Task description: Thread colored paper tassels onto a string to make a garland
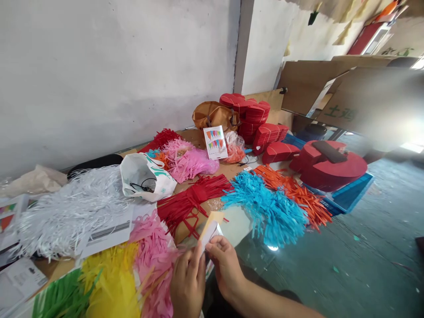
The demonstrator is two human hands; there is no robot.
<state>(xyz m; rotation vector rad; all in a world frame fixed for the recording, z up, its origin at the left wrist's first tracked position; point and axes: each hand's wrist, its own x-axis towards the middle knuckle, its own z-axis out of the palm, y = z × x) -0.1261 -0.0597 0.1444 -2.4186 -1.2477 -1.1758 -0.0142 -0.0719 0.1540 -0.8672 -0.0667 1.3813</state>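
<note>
Low in the middle of the head view, both hands meet on a folded card (212, 226), tan on one face and white on another. My left hand (188, 280) is closed on its lower left side, fingers pointing up along it. My right hand (226, 265) pinches its right edge between thumb and fingers. The card's lower part is hidden behind the hands. Just beyond lies a bundle of red paper strips (195, 194). Pink strips (155, 265) are close to my left hand, and blue strips (265, 207) lie farther right, past my right hand.
White strips (76, 212), yellow strips (111, 282) and green strips (62, 296) spread over the left. A white bag (155, 174), a printed card (216, 142) and a brown bag (212, 114) stand farther back. Stacked red pieces (253, 115) and a blue crate (353, 194) are right.
</note>
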